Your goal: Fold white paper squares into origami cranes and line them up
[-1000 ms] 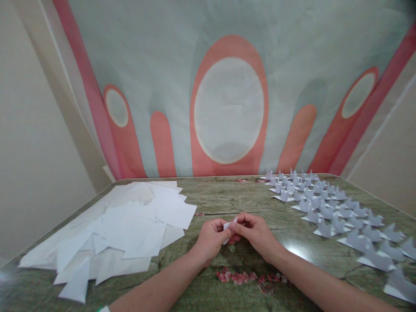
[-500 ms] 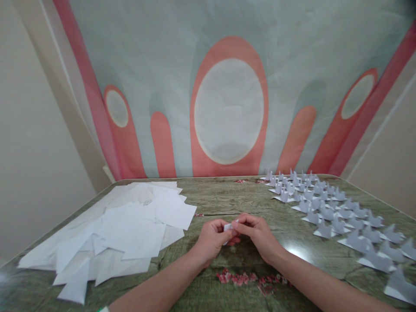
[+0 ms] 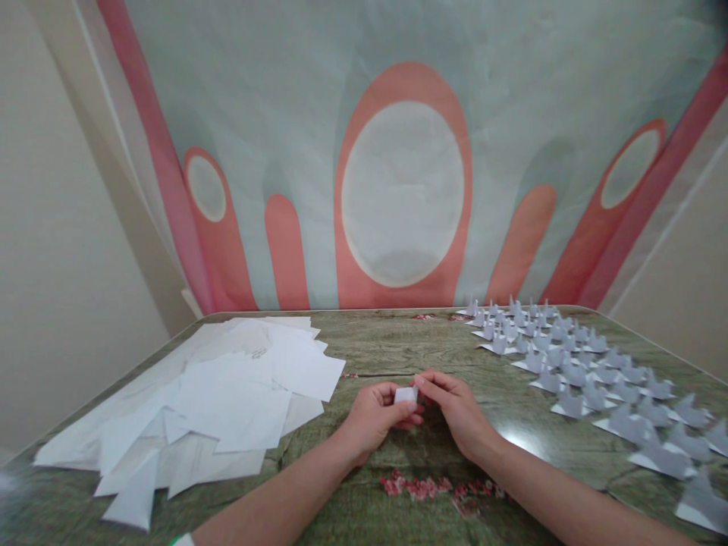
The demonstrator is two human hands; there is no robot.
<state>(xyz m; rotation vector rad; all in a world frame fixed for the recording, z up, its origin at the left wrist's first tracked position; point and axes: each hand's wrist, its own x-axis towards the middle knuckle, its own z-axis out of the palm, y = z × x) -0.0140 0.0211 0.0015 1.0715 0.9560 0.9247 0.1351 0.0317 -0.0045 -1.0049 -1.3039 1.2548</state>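
Pale grey-green backdrop with coral-red rounded shapes point(image 3: 512, 45): fills the upper middle of the frame, upright behind the worktop; the largest shape stands at centre around a whitish oval point(image 3: 403, 193).
Brown-green wood-grain worktop point(image 3: 392, 345): spans the lower half, with a bright patch of reflected light right of centre.
Plain beige wall point(image 3: 62, 250): takes up the left side of the frame.
Heap of flat white paper sheets point(image 3: 239, 409): spreads over the lower left, pieces overlapping at odd angles; a narrow triangular piece point(image 3: 133, 493) juts out at its near edge.
Rows of folded white paper birds point(image 3: 572, 371): stand at the right of the frame on the worktop, in slanting lines that run from the far edge down to the lower right corner.
Left hand point(image 3: 372, 417): below centre; its grip is closed on the folded paper, thumb in front and fingers behind.
Right hand point(image 3: 455, 402): just beside the left; thumb and forefinger come together at the paper's right corner, though I cannot tell whether they pinch it or only touch it.
Pink-and-red blossom print point(image 3: 418, 485): on the worktop below the hands, at bottom centre.
Small folded white paper point(image 3: 405, 395): just below the frame's centre, raised above the worktop between the hands.
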